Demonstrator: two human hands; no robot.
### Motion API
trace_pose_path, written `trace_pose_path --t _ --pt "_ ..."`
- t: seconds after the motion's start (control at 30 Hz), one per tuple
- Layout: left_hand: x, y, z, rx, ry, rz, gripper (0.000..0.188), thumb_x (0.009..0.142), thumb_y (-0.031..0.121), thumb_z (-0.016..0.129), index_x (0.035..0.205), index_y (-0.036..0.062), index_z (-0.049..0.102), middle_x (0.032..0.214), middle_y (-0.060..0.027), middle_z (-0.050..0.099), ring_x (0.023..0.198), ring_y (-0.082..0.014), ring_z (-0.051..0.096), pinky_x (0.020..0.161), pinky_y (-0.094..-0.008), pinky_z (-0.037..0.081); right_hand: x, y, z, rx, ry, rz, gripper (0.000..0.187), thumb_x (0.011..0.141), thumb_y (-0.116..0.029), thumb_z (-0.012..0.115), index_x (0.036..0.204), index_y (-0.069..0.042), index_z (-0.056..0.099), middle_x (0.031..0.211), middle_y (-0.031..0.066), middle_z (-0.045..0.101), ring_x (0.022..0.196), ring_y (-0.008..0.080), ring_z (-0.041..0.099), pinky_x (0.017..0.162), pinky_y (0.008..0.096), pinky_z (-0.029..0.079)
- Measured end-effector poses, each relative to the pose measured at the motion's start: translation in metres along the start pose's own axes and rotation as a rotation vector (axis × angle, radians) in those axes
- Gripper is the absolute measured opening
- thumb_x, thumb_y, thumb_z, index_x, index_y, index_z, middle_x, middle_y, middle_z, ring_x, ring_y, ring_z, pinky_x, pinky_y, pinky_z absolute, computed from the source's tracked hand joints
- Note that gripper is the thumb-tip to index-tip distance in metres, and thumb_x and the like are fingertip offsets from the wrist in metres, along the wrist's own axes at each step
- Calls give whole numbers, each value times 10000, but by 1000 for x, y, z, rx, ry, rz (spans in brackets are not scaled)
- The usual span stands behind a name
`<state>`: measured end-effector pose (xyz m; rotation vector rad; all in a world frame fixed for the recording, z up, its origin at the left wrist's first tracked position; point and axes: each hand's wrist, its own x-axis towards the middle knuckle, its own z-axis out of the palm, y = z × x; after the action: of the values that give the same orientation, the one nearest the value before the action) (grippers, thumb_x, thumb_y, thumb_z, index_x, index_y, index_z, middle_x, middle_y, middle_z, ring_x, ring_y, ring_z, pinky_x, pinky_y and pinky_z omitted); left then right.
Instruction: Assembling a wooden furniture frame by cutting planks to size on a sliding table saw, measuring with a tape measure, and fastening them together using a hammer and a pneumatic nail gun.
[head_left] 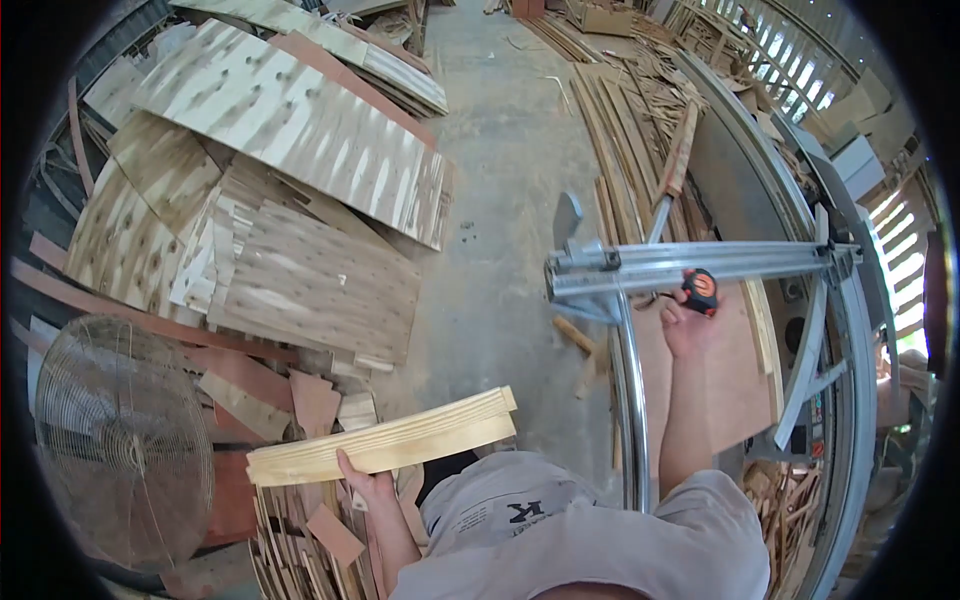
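Observation:
My left hand (368, 484) grips a short stack of pale wooden boards (400, 440) by its near edge. The stack lies roughly crosswise in front of my body, its right end raised a little. Out to the right, my right hand (680, 325) is closed round a black and red tape measure (699, 291). It is beside the near edge of a metal crossbar (720, 258), above a reddish panel (725, 380). Some fingers are hidden behind the tape measure. I cannot tell whether any blade is drawn out.
Plywood sheets (300, 120) lean and lie at the left, with a round wire-cage fan (125, 440) nearer me. Offcuts (310, 540) pile up below the boards. Metal rails (634, 400) and a long machine frame (850, 380) line my right. Timber strips (615, 130) lie farther off.

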<state>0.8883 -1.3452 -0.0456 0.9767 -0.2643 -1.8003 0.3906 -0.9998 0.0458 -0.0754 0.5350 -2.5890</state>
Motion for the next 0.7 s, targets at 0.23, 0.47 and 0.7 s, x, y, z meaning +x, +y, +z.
trace_pose_path --t 0.23,0.47,0.7 --pt "201 -59 154 -17 -129 -155 537 875 470 606 1258 102 530 1237 -79 581 1145 -273 539 1015 -462 419 164 -17 52 -225 38 -181 814 880 -705 394 1369 -55 408 877 97 537 558 160 429 505 302 395" --pt "425 -114 364 -38 -134 -184 577 855 503 611 1267 109 521 1255 -75 576 1164 -282 530 1029 -477 407 369 -22 124 -354 209 -393 772 903 -684 375 1339 -50 439 874 111 582 519 160 425 462 288 364" --pt "603 -181 630 -116 -140 -93 530 823 439 678 1244 135 571 1254 -56 593 1172 -266 522 1042 -461 389 543 -31 134 -437 268 -500 770 925 -665 354 1391 -53 377 877 95 543 541 150 402 508 291 388"
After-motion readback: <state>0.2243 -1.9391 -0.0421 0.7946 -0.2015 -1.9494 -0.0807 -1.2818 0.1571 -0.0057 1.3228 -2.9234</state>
